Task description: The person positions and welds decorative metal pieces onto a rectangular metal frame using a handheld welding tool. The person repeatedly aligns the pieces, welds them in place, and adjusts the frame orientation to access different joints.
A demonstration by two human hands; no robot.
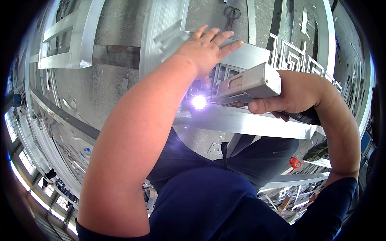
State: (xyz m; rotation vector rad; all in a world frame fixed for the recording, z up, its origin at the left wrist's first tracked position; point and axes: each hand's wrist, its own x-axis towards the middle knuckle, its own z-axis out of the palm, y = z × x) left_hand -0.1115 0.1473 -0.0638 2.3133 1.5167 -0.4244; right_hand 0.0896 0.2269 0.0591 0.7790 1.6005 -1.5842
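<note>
My right hand [295, 94] is closed around the grip of a silver, boxy handheld welding gun [249, 85], its thumb along the near side. From the gun's tip a bright violet-white glare [198, 102] flares at the inner edge of a long aluminium bar [257, 122]. The glare hides the exact spot where tip and metal meet. Fingers spread, my left hand [203, 52] lies on a second flat aluminium bar [251, 55] just beyond the gun. Thin metal fretwork partly shows between the two bars, under the gun.
Angular fretwork panels [290, 56] stretch away at the right. Black-handled scissors [232, 15] lie beyond my left hand. A welded aluminium frame [76, 40] stands at the far left. A red object [294, 162] and metal offcuts lie near my legs at the right.
</note>
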